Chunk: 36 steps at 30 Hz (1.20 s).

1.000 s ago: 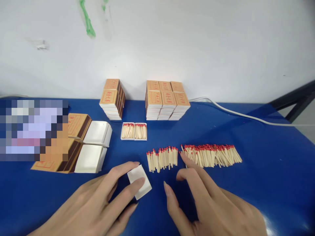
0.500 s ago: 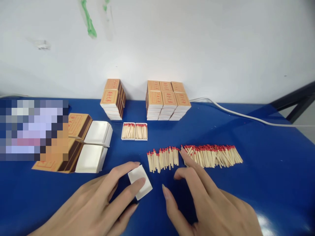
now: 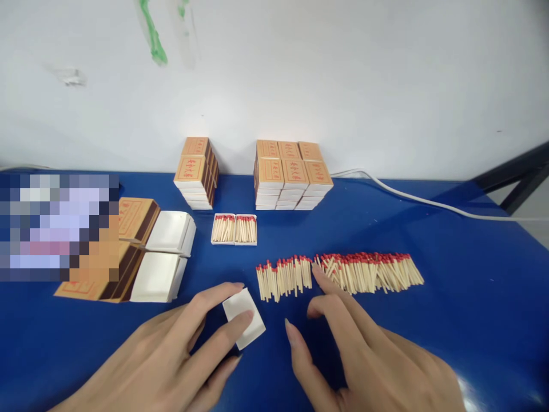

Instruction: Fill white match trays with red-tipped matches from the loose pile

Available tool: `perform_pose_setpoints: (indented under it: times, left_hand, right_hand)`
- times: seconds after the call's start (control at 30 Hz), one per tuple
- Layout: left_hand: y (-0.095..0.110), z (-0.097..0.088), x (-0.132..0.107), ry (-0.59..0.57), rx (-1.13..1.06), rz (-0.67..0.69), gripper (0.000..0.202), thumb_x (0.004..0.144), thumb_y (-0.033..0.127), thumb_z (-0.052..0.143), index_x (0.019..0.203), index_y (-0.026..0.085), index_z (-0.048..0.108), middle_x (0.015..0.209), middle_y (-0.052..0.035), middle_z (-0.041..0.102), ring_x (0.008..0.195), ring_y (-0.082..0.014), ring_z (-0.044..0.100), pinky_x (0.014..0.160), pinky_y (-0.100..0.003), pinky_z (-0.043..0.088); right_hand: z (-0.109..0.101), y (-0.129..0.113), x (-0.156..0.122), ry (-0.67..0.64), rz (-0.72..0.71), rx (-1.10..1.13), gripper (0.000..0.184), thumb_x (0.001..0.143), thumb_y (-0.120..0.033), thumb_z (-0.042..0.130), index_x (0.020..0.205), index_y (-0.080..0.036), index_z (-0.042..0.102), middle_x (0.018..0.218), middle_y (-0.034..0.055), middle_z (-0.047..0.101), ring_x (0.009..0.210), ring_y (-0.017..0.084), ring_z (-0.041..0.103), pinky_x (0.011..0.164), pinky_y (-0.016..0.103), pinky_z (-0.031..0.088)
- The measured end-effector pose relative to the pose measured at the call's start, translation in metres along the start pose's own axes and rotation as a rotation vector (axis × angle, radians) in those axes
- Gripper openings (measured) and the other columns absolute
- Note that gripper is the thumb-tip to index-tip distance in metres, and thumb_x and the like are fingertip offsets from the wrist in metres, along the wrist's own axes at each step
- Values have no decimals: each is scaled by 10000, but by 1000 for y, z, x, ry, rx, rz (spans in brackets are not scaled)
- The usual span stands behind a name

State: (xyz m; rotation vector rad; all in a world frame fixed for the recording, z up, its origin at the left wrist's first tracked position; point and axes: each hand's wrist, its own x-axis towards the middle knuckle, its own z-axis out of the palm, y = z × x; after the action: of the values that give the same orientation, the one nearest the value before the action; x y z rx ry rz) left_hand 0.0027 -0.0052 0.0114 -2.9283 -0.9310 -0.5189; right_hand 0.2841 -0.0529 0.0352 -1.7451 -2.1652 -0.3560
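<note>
My left hand [image 3: 189, 343] holds a small white matchbox tray [image 3: 256, 331], tilted, just above or on the table. One finger lies across the tray's face and another rests at its top edge. Red-headed matches lie side by side in a smaller group [image 3: 285, 278] and a larger pile [image 3: 369, 272], with a narrow gap between. At that gap, the fingertip of my right hand [image 3: 355, 337] touches or nearly touches the left end of the larger pile. The right hand's fingers are apart, holding nothing.
Two trays filled with matches [image 3: 234, 243] sit behind the smaller group. Farther back stand two stacks of matchboxes [image 3: 195, 171] [image 3: 294, 171]. White trays [image 3: 156, 277] and orange covers [image 3: 137, 220] are stacked at left, beside a pixelated patch. A white cable [image 3: 420, 200] runs along the wall.
My right hand has shifted slightly right and down, its fingertip lower beside the larger pile. The left hand and the matchbox tray stay practically still.
</note>
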Motion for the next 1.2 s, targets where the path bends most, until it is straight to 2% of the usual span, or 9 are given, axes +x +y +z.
perform_pose_setpoints:
  times: [0.17,0.37,0.47,0.53,0.67,0.83,0.97,1.07,1.2]
  left_hand:
    - [-1,3,-2,-60,30,27,511,1208,169,412,1641,272,663,1740,-103,561,1380,-224,710,941,-292,684]
    - [1,7,-11,-77,16,1,561,1195,179,408,1706,295,608,1792,-97,525,1314,-224,746,931,-308,701]
    - [2,5,-11,-129,26,1,592,1180,137,415,1723,298,587,1814,-94,511,1218,-196,769,996,-325,698]
    - [2,4,-10,-124,26,3,585,1180,140,421,1716,296,596,1795,-91,534,1218,-194,768,996,-315,695]
    - [1,5,-9,-64,7,-4,537,1200,195,429,1690,293,628,1751,-92,568,1283,-208,756,922,-276,686]
    - [0,5,-5,-46,8,-12,530,1206,174,413,1668,291,646,1742,-85,573,1349,-217,731,949,-284,679]
    - [-1,1,-2,-43,-2,23,504,1205,178,429,1631,276,681,1704,-97,603,1255,-191,759,902,-258,682]
    - [-1,0,0,-22,-2,-10,476,1230,229,419,1608,285,701,1682,-90,619,1191,-180,776,879,-261,683]
    - [-1,-2,-1,-34,-21,1,473,1233,231,414,1609,277,696,1678,-92,611,1261,-185,768,879,-242,676]
  right_hand:
    - [2,0,0,11,7,-14,263,1126,-414,608,994,-222,731,1386,121,874,476,131,687,450,320,524]
    - [4,4,-1,70,-15,-71,263,1128,-433,642,1012,-215,732,1263,88,911,500,143,706,475,348,505]
    - [4,7,0,84,-42,-100,270,1141,-421,635,1030,-205,754,1168,56,926,512,144,708,496,367,484]
    - [3,7,1,76,-49,-118,281,1152,-407,630,1045,-192,776,1158,56,927,521,136,706,520,372,477]
    - [-2,5,2,47,-38,-151,282,1149,-383,649,971,-199,768,1201,74,923,554,145,724,536,387,451]
    - [0,4,1,35,-79,-130,254,1134,-373,660,960,-212,751,1289,112,904,533,158,698,556,380,491]
    - [6,4,0,59,-87,-84,252,1126,-371,645,965,-205,745,1365,141,879,498,147,667,511,355,509]
    - [7,4,0,34,-70,-28,274,1119,-399,637,957,-208,748,1384,156,871,477,142,668,466,327,520]
    - [4,8,0,-68,14,128,323,1128,-463,603,967,-238,769,1423,134,855,360,66,522,398,279,489]
